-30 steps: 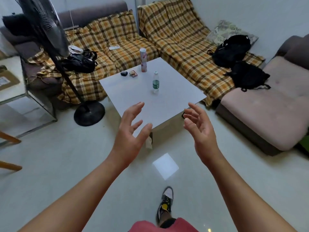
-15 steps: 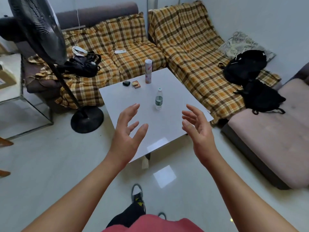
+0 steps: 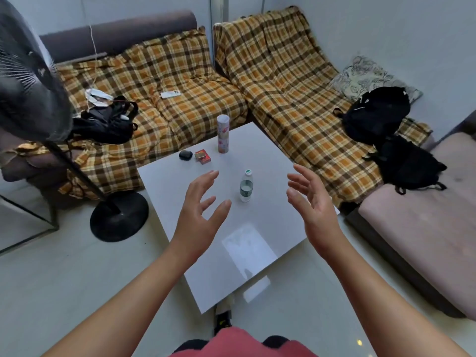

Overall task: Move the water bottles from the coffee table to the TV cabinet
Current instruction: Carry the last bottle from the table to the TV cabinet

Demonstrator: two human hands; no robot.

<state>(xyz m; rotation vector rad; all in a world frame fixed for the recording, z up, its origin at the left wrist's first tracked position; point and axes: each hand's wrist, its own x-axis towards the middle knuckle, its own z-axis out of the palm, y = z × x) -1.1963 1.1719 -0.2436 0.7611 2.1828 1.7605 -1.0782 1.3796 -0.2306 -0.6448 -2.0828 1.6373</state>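
White bench [image 3: 270,228], square top, glossy, a bright patch of light near its front corner. Both hands held above it, palms turned toward each other, neither touching anything.

Left grip [image 3: 199,215]: fingers spread and loosely curled, thumb apart, nothing held. Right grip [image 3: 313,202]: also spread, fingers slightly bent, nothing held.

Water bottle [image 3: 246,186] stands upright on the bench, between the two grips and just beyond them, somewhat closer to the left thumb. Clear body, green label band, pale cap. Apart from both hands.

Farther past the grips, at the far edge of the bench: a tall pink-and-white can [image 3: 223,134], upright; to its left a small red box [image 3: 202,155] and a small black case [image 3: 185,155], lying close together.

Beyond the bench, a sofa under an orange plaid cover [image 3: 180,81]. Black backpack [image 3: 377,115] on the sofa, well off to the right of the right grip. Standing fan [image 3: 31,81] well left of the left grip, its round base on the floor.
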